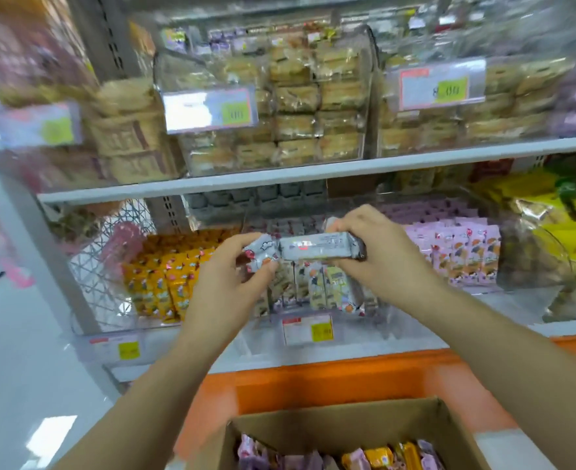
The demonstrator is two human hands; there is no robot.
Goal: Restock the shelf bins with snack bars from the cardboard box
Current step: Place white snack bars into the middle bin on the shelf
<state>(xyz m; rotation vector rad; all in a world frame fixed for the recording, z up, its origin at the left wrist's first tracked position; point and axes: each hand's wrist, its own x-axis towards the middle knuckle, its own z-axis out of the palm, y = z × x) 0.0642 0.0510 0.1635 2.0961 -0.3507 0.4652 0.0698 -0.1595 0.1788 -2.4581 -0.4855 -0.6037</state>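
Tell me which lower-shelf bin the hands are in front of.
The middle bin, with pale packs; the yellow bin lies left, the pink bin right.

At 12 o'clock: 2 white metal shelf boards (280,171), 5 yellow-and-white price labels (210,110). 2 bare hands, left hand (218,276) and right hand (378,249), grip 2 grey foil-wrapped snack bars (317,249). At 6 o'clock: 1 brown cardboard box (330,415).

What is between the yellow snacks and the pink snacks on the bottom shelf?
In the head view, pale-wrapped snack bars stand there, partly hidden by the left hand and right hand holding grey-wrapped bars.
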